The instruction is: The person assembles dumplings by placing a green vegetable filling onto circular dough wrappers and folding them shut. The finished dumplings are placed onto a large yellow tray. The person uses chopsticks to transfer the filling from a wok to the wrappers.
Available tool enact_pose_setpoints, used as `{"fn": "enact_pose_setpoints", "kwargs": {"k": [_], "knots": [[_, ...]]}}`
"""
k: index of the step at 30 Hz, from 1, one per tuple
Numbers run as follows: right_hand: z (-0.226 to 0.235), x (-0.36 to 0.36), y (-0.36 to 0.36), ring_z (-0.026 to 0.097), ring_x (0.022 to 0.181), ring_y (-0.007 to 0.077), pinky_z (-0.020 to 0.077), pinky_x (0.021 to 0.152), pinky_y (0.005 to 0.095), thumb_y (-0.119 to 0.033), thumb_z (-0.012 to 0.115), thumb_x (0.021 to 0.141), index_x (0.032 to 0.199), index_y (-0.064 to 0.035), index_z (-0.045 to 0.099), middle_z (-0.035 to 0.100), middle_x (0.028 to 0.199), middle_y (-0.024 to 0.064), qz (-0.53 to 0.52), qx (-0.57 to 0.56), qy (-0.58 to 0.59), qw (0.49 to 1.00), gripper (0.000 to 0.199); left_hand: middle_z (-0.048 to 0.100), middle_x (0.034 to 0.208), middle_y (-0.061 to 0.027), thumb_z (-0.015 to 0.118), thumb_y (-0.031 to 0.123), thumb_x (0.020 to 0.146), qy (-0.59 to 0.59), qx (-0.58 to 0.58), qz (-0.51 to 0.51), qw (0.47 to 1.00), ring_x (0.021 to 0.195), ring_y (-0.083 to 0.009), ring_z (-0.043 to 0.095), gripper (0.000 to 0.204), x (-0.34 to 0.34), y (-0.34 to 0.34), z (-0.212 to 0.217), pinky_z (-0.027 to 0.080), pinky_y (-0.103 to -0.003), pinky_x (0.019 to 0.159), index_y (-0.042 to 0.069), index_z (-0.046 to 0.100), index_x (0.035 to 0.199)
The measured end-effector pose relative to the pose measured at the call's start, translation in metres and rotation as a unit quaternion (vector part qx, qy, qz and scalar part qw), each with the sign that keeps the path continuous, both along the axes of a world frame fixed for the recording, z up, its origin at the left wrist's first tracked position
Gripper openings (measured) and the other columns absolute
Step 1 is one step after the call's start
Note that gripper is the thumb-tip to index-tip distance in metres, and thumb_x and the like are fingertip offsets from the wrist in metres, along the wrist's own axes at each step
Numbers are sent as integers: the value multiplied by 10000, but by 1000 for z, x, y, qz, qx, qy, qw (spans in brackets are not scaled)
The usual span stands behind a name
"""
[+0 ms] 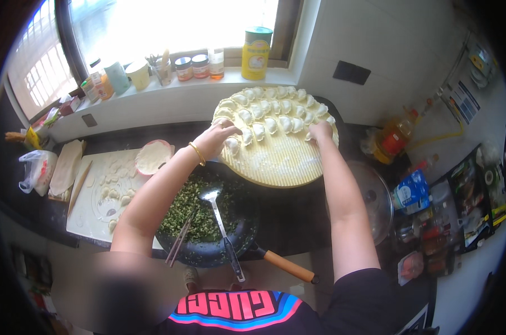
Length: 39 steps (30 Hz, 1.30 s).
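A round tray [272, 163] is spanned by the left hand [215, 138] and right hand [320, 132].
Below the left hand, a wok [244, 226] of filling [181, 202] is set, its spoon [210, 195] laid handle outward, presumably for reach. Between and beyond the hands, dumplings [271, 124] are set in rows, probably to save room. Both hands are curled at the tray's sides; whether tray or dumpling is clamped cannot be told.
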State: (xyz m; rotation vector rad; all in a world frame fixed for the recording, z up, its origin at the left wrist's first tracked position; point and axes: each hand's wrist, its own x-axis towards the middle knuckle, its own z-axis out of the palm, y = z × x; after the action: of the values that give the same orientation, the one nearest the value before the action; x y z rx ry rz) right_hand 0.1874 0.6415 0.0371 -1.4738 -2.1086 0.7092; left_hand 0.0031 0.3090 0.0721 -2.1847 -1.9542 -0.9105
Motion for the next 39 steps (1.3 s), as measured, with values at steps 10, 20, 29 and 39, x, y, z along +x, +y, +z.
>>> {"fn": "enact_pose_setpoints", "kwargs": {"k": [10,20,29,39], "knots": [[11,-11,-12,616,881,263,567,591,389,-65,604,724,1074,-12,543,571,1066,151,-39,-109,95,989,359,498,1043,-130,520,-120,587,-62,55,55,995,1030,-315,469,513,2,-50,-2,386,-371,913,83,559,1056],[40,-5,-147,479,941,303,373,834,410,-110,601,748,978,-51,525,503,973,122,129,515,112,840,250,541,1000,-117,578,17,730,-213,-9,180,960,922,-265,552,256,-46,-228,-42,485,-341,777,49,586,983],[-8,-93,-465,497,937,318,397,832,389,-78,628,725,882,-22,567,529,935,151,561,185,129,796,178,545,992,-137,690,121,677,-222,-147,411,872,960,-282,535,377,-130,-468,-206,433,-344,872,80,588,1037],[-191,-292,-604,495,1043,345,408,873,409,-106,555,785,1105,-32,503,514,1098,196,567,179,-91,799,332,509,1006,-197,576,97,749,-207,-229,294,904,985,-352,496,164,-145,-469,-261,436,-390,844,116,609,908]]}}
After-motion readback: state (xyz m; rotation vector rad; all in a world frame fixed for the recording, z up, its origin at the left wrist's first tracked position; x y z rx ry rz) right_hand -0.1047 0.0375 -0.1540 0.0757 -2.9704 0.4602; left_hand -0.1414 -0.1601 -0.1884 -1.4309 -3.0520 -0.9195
